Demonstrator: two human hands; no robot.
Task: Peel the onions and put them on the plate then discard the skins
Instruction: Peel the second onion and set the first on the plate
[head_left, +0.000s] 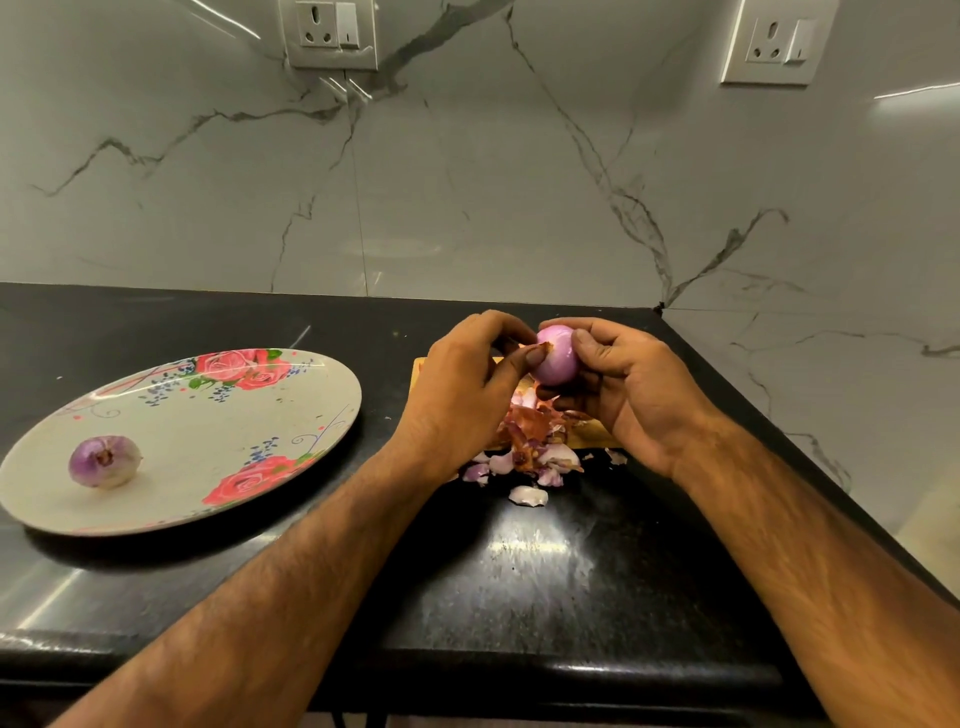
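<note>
Head view shows left hand (457, 384) and right hand (628, 389) pinching a glossy pink peeled onion (557, 354) above papery reddish-purple skins (530, 447) on black counter (519, 571).

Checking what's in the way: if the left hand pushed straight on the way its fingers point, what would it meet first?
Likely the onion that both hands hold: the left hand points right at it, its thumb already touching. Beyond is the right hand.
</note>
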